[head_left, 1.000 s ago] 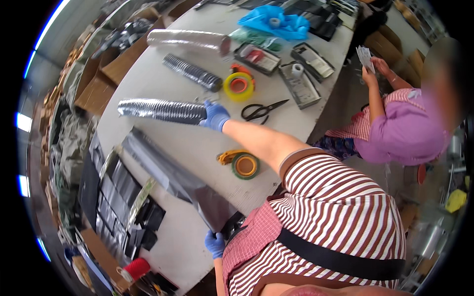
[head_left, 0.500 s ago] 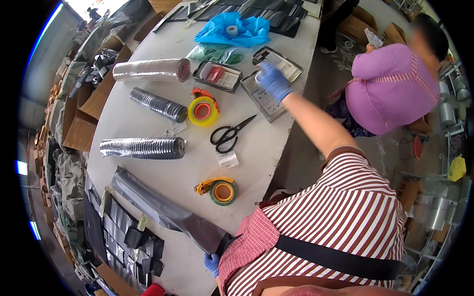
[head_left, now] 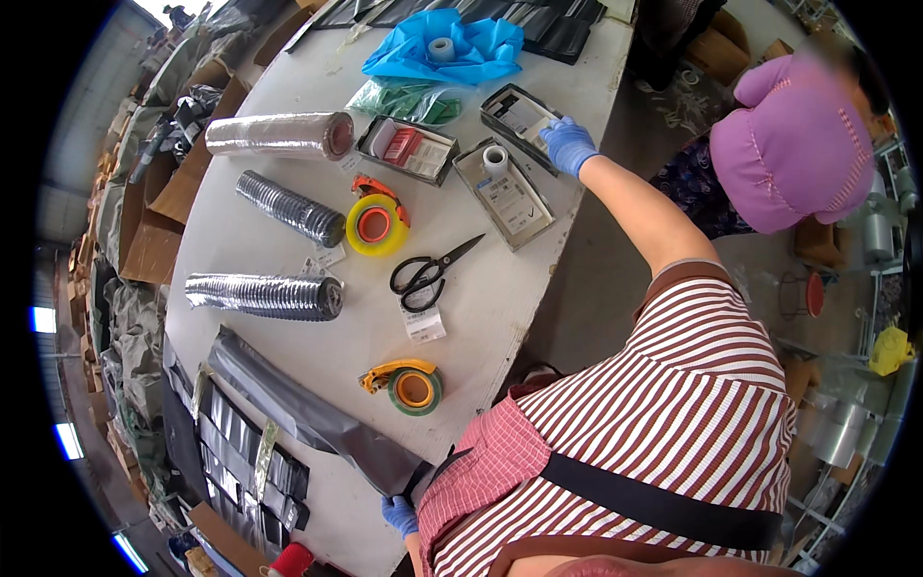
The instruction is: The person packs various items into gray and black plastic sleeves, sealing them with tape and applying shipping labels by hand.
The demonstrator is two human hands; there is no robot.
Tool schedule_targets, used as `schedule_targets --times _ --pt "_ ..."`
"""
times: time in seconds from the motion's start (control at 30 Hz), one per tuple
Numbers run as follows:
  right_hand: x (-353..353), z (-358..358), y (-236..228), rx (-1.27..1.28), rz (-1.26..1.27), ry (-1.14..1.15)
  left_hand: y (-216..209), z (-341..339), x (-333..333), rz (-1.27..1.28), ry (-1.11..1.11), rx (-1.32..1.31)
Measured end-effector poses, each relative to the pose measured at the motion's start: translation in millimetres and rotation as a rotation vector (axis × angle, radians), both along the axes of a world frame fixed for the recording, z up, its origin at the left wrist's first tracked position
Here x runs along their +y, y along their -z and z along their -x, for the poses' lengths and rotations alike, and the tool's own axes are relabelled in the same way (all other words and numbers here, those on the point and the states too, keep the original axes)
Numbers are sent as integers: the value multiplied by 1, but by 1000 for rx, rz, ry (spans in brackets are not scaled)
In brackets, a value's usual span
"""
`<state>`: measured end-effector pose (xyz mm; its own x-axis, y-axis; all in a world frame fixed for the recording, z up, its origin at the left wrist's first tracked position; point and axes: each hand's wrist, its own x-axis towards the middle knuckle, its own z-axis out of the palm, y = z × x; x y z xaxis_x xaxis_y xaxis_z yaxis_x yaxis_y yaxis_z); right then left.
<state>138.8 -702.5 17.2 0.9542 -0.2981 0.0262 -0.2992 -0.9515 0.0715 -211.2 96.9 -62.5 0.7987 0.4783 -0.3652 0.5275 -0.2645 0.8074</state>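
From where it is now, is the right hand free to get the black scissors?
Probably yes. The right hand rests at a flat tray further up the table; the black scissors lie uncovered on bare tabletop nearer the body, nothing between.

Your right hand (head_left: 567, 144), in a blue glove, rested on a shallow grey tray (head_left: 524, 115) at the far edge of the bench — the tray lay flat, tilted askew, with a pale card inside. Your left hand (head_left: 399, 513), also gloved in blue, gripped the near end of a long dark grey sheet (head_left: 308, 413) — it lay flat and slightly creased, running diagonally along the bench's near left side, away from you.
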Motion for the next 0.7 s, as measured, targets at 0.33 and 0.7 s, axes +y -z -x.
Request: schedule_targets --times 0.33,0.7 --pt "-24 -37 31 -329 -88 -178 -40 -17 -36 -354 78 193" --pt "32 -27 -30 -440 -282 -132 -42 -3 -31 -20 93 271"
